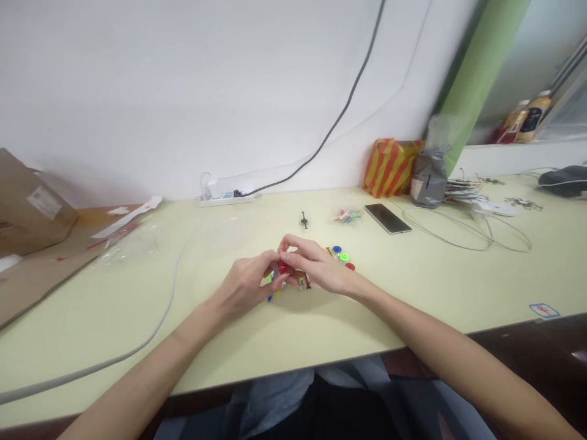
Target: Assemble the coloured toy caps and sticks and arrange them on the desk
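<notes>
Both hands meet over the middle of the table (220, 342). My left hand (247, 278) pinches a small red plastic piece (282, 267), whose exact kind I cannot make out. Closed fingertips of my right hand (314, 260) press at the top of that same piece; whether they grip it or something tiny is hidden. Small coloured plastic parts lie under and around the hands. Right of my right hand are a blue disc (337, 249), a green disc (344, 258) and a red disc (350, 267).
Farther back lie a black part (304, 220), a clear bag of coloured pieces (347, 215) and a phone (387, 219). A power strip (227, 198) sits by the wall. A striped bag (392, 168) stands back right; cardboard (36, 269) and a grey cable (160, 324) lie left.
</notes>
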Available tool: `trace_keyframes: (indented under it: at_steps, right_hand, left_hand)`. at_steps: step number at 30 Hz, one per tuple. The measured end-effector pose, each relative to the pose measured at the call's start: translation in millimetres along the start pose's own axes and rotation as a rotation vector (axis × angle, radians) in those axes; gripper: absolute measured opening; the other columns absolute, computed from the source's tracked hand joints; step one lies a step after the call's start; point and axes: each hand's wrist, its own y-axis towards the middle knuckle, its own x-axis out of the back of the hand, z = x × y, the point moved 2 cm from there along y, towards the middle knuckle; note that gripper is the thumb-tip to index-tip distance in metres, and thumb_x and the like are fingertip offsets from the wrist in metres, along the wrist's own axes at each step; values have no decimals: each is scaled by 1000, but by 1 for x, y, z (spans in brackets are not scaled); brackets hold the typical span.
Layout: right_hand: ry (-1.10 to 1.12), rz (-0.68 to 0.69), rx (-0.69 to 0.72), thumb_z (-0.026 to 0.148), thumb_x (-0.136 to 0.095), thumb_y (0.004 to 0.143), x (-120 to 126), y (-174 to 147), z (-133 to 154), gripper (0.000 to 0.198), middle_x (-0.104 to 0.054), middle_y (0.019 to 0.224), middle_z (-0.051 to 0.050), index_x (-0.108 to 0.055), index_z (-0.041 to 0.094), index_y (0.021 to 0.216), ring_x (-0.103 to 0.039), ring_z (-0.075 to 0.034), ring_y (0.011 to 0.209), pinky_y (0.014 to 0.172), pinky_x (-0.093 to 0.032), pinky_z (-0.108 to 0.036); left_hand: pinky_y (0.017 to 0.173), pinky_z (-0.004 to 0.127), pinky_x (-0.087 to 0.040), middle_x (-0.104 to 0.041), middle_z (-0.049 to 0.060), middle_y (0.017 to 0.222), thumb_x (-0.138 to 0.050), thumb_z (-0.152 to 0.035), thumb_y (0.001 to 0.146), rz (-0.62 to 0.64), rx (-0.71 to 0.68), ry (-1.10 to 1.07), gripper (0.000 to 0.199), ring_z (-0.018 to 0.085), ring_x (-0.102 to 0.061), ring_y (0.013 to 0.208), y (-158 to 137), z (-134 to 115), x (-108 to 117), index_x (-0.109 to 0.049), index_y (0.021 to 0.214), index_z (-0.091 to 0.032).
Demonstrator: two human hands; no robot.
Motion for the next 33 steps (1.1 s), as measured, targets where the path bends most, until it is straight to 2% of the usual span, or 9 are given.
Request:
trace_keyframes:
  at_steps: [3, 6, 9, 13, 17, 21, 24, 29, 33]
  right_hand:
    - [94, -10, -5, 49, -51, 98, 1, 0, 2, 34, -33, 56, 9, -39, 23, 80, -30, -9, 48, 49, -34, -22]
    - [99, -111, 13, 52, -53, 97, 4, 1, -1, 36, -33, 60, 9, -38, 23, 81, -28, -9, 48, 45, -34, -21]
    - [86, -160, 7, 52, -55, 96, 8, 3, -8, 36, -32, 60, 9, -40, 23, 83, -28, -8, 47, 42, -32, -20]
    - [66, -174, 23, 49, -53, 98, 14, 5, -16, 31, -35, 54, 10, -44, 23, 86, -31, -8, 44, 42, -32, -20]
    - [41, -217, 18, 49, -54, 97, 18, 4, -24, 29, -44, 53, 8, -50, 22, 90, -38, -10, 44, 43, -36, -21]
    - [-86, -312, 12, 49, -58, 93, 23, 10, -28, 34, -64, 81, -3, -66, 17, 86, -53, -11, 56, 51, -43, -25]
    - [-187, -374, 2, 44, -58, 92, 26, 24, -27, 34, -62, 78, -3, -74, 15, 85, -49, -10, 57, 52, -37, -24]
    - [-236, -125, -177, 29, -62, 85, 13, 55, -34, 22, -61, 64, -1, -75, 11, 82, -46, -9, 52, 49, -32, -22]
    - [-253, -132, -213, 16, -63, 81, 1, 64, -45, 25, -69, 69, -2, -69, 11, 105, -57, -12, 59, 55, -41, -21]
  left_hand:
    - [47, 19, -37, -55, -6, 68, -50, -23, 97, -97, -17, -43, 3, 6, -45, 46, -3, 4, 4, -48, 97, -21]
    - [58, 22, -45, -55, -1, 77, -56, -26, 96, -163, 89, -21, 7, 10, -54, 62, 0, 12, 12, -53, 94, -20]
    - [74, 29, -50, -58, 5, 92, -61, -27, 95, -114, 204, -34, 10, 16, -58, 86, 5, 23, 24, -65, 101, -21]
    - [73, 30, -50, -64, 5, 92, -64, -29, 93, -27, 327, -245, 20, 15, -59, 78, 5, 38, 39, -69, 111, -21]
    - [77, 34, -54, -70, 7, 92, -68, -35, 91, -109, 497, -426, 26, 18, -67, 81, 0, 46, 50, -63, 111, -18]
    - [83, 35, -51, -71, 7, 97, -63, -36, 95, -50, 499, -426, 20, 19, -66, 91, 1, 49, 52, -65, 107, -20]
    - [75, 29, -47, -66, 7, 99, -65, -38, 93, 3, 478, -344, 20, 17, -61, 89, 2, 59, 49, -72, 102, -21]
    - [66, 27, -40, -59, 3, 83, -65, -43, 92, 100, 477, -356, 25, 14, -53, 76, -3, 76, 36, -73, 93, -20]
    - [62, 26, -34, -52, -2, 70, -56, -44, 95, 109, 538, -331, 32, 12, -45, 67, -12, 70, 31, -63, 79, -17]
